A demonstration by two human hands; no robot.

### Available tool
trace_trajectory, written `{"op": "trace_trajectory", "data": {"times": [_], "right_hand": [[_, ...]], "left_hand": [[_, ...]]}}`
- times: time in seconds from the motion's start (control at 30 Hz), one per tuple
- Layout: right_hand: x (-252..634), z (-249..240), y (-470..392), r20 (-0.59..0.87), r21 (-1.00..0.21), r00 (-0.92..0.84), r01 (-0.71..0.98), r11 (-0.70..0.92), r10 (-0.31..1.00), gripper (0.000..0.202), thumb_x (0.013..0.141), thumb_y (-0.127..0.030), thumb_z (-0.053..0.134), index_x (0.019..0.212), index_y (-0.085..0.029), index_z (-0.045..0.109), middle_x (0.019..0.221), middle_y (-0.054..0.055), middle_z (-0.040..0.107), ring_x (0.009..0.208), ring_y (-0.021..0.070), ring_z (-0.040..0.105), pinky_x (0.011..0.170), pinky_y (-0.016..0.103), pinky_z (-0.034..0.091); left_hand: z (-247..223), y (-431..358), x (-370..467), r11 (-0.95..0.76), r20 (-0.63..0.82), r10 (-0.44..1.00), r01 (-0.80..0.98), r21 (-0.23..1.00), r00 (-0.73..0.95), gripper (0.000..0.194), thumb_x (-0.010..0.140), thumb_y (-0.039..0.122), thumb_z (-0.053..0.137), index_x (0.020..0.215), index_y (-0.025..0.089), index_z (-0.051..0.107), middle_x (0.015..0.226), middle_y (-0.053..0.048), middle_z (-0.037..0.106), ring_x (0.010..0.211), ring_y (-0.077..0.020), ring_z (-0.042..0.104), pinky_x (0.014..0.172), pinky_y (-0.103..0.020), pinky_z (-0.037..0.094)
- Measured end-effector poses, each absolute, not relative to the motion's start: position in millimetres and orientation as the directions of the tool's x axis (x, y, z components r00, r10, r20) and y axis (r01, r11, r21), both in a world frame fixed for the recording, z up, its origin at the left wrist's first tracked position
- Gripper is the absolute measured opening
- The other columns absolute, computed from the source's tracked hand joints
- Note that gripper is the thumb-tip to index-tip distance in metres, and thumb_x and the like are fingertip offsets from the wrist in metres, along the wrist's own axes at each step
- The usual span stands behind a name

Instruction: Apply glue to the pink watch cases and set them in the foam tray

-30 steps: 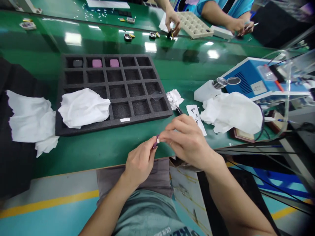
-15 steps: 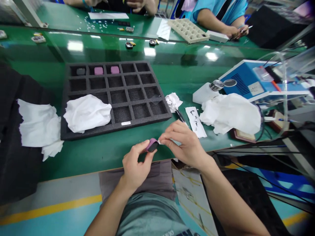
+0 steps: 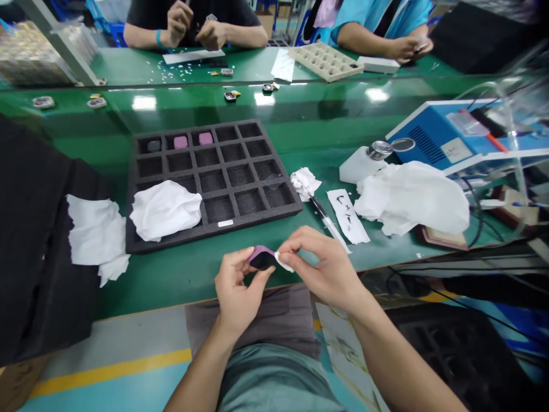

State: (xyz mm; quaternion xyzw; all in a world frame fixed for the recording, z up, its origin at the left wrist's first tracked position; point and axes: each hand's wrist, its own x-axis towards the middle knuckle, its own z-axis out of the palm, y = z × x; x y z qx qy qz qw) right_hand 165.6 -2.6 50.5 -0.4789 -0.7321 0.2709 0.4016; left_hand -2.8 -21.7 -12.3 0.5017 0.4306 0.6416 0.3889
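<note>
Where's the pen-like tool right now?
Head view: the tool lies right of centre on the green table, between the black tray and marked strip, dark end toward the crumpled tissue, other end near the right hand.

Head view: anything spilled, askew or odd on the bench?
Two things. Loose white bits lie scattered across the far bench, in no container, so they look spilled. A rumpled white cloth covers the near-left part of the foam tray, hiding some compartments. I can't make out damage on the purple-edged piece in the left hand.
</note>
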Motion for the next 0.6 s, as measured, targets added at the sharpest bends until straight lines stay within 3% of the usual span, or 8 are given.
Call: {"op": "trace_trajectory", "data": {"times": [0.1,0.2,0.6], "right_hand": [[171,41,-15,0.294,-0.781,-0.208,0.510,0.360,0.933,0.012,0.095,-0.017,0.068,0.085,-0.023,0.071,0.078,0.000,0.069,0.075,0.0145,0.063,0.071,0.032,0.049],[173,41,-21,0.295,-0.794,-0.206,0.491,0.359,0.933,0.011,0.095,-0.017,0.068,0.086,-0.023,0.071,0.080,-0.001,0.069,0.076,0.0133,0.064,0.071,0.030,0.050],[166,51,-23,0.372,-0.803,-0.168,0.434,0.407,0.913,0.012,0.093,-0.013,0.070,0.088,-0.024,0.071,0.080,-0.003,0.070,0.076,0.0105,0.064,0.069,0.025,0.051]], "left_hand": [[0,-15,-11,-0.070,0.086,0.996,-0.390,0.918,0.024,0.049,0.073,0.014,0.091,0.113,0.022,0.064,0.090,0.000,0.080,0.079,-0.0146,0.080,0.074,-0.022,0.064],[5,-11,-20,0.100,-0.001,0.984,-0.549,0.830,0.177,0.053,0.075,0.014,0.091,0.118,0.024,0.062,0.087,0.003,0.079,0.076,-0.0141,0.079,0.075,-0.023,0.064],[3,-13,-24,0.182,-0.026,0.967,-0.619,0.764,0.252,0.053,0.075,0.014,0.091,0.120,0.024,0.063,0.087,0.003,0.077,0.074,-0.0120,0.077,0.073,-0.021,0.064]]}}
